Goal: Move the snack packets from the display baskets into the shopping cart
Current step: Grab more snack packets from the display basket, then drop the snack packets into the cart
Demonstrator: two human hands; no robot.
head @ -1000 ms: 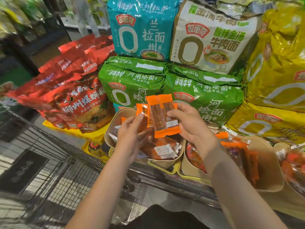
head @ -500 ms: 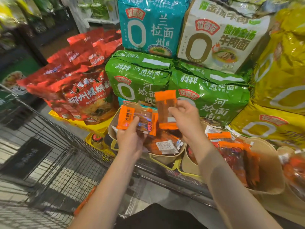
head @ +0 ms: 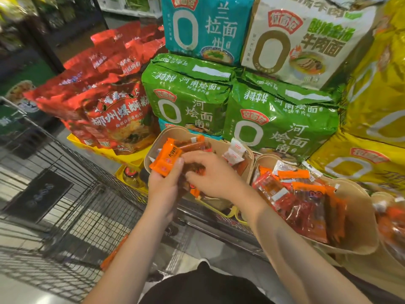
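Note:
My left hand (head: pixel 163 185) grips a small bundle of orange snack packets (head: pixel 166 159) over the near edge of a tan display basket (head: pixel 173 132). My right hand (head: pixel 210 174) sits against the left one, fingers curled onto the same bundle. More orange packets lie in that basket behind my hands. A second tan basket (head: pixel 359 207) to the right is full of orange and red packets (head: pixel 300 196). The wire shopping cart (head: pixel 72 194) stands at the lower left, and one orange packet (head: pixel 114 253) lies inside it.
Big noodle bags are stacked behind the baskets: green (head: pixel 192 95), teal (head: pixel 208 27), white (head: pixel 302 40), yellow (head: pixel 377 88), with red bags (head: pixel 114 102) on the left. Yellow crates (head: pixel 109 153) with a jar (head: pixel 130 176) sit below them. A third basket (head: pixel 392 218) is at the right edge.
My right hand has come down from holding a packet upright and now joins the left hand at the bundle. Both hands have sunk toward the basket's near edge.

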